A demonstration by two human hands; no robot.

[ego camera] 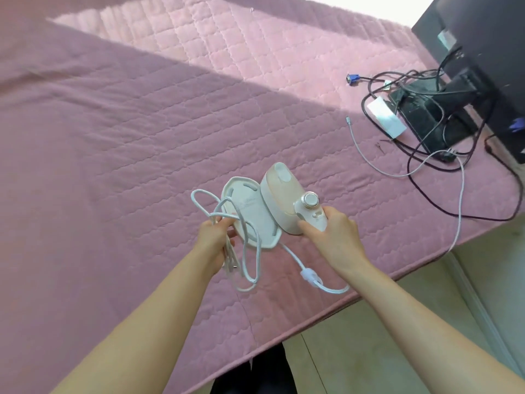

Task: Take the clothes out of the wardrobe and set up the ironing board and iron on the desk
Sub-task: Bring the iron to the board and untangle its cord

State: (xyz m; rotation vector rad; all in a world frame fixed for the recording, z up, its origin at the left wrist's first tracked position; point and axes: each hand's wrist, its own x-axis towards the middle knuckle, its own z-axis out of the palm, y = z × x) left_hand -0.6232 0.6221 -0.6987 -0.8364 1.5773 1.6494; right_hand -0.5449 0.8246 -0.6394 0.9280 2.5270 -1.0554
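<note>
While both bare forearms reach forward over the bed, the right hand (pixel 332 234) grips the handle of a small white and pale pink handheld iron (pixel 284 200), fingers curled round the grip and the thumb lying just below its round, metal-rimmed dial (pixel 310 199). The iron is tilted, nose pointing away from the person. Its underside sits against a flat white plastic stand with slots (pixel 247 206), which shows to its left.

The left hand (pixel 217 240) is clamped on a bundle of the iron's white braided cord (pixel 244 268). Several loops stick up above the fist and hang down below it, and the fingertips lie close to the stand's near edge; whether they also hold the stand I cannot tell. From under the stand the cord runs down and right, past a pale strap wrapped round it (pixel 311 277), then curves toward the right forearm.

Iron, stand and cord are all held above a pink quilted bed cover (pixel 142 109), near its front edge. Sunlight falls across the far part of the cover.

At the right end of the bed stands a black monitor (pixel 483 38) on its base, among a tangle of dark and pale cables. A cable with a blue plug (pixel 352 79) lies just left of the tangle, and a white rectangular block (pixel 386 116) sits among the wires. Pale flooring (pixel 397 322) shows beside the bed at lower right.
</note>
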